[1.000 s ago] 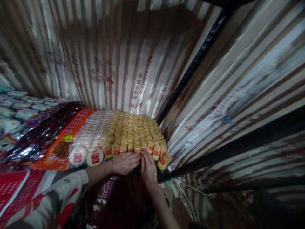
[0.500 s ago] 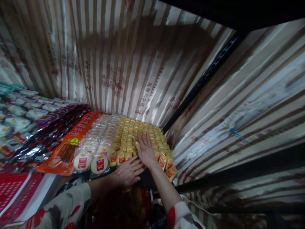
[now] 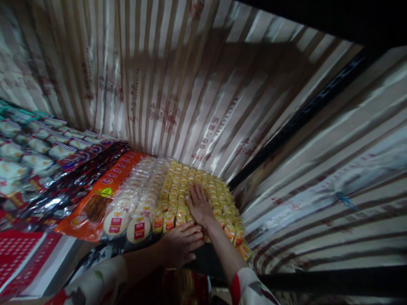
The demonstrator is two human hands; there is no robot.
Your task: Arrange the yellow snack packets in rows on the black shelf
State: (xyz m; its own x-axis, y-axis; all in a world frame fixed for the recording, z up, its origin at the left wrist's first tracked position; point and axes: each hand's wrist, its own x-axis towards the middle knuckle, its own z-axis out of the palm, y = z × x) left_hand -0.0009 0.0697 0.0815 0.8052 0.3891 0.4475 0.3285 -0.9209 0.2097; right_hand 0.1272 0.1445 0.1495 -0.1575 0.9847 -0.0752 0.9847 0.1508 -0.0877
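Rows of small yellow wrapped snack packs (image 3: 219, 195) lie packed side by side. Across their top my right hand (image 3: 200, 206) rests flat with its fingers stretched out. My left hand (image 3: 182, 242) lies at the front edge of the rows, fingers extended, close against the right wrist. Neither hand grips anything. Just left of the yellow packs run two rows of round flat cakes (image 3: 139, 228) in clear wrappers with red labels. Beside those lies an orange snack bag (image 3: 97, 207) with a window showing brown sticks.
Dark, shiny bags (image 3: 63, 186) and white-and-purple packets (image 3: 38, 146) are heaped at the left. A red perforated basket (image 3: 22, 258) stands lower left. Striped sheeting (image 3: 178, 84) hangs behind, with a black pole (image 3: 286, 127) slanting down at the right.
The view has shifted, so the goods and both hands appear slightly lower and further right. My hands keep nearly the same place on the yellow packs.
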